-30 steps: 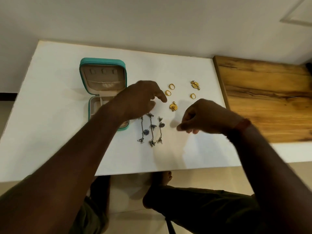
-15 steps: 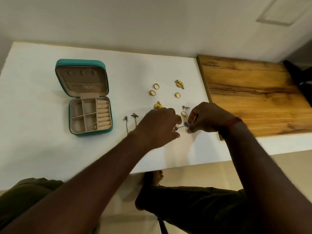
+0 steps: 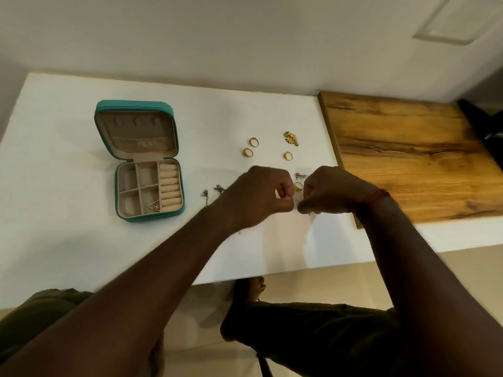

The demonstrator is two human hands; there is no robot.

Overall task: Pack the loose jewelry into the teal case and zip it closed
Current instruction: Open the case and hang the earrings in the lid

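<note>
While the teal case (image 3: 133,104) sits open, left hand (image 3: 258,197) meets right hand (image 3: 332,191).

The curled fingers of the left hand (image 3: 255,197) and right hand (image 3: 332,191) hide pretty much all of whatever they're pinching. Just a tiny silvery bit (image 3: 309,213) pokes out under the right one, way too small to make out. The left wrist covers the thin silver chains (image 3: 206,193) except 2 top ends. A black object (image 3: 487,126) gets chopped off by the right edge, no idea what it is.
</note>
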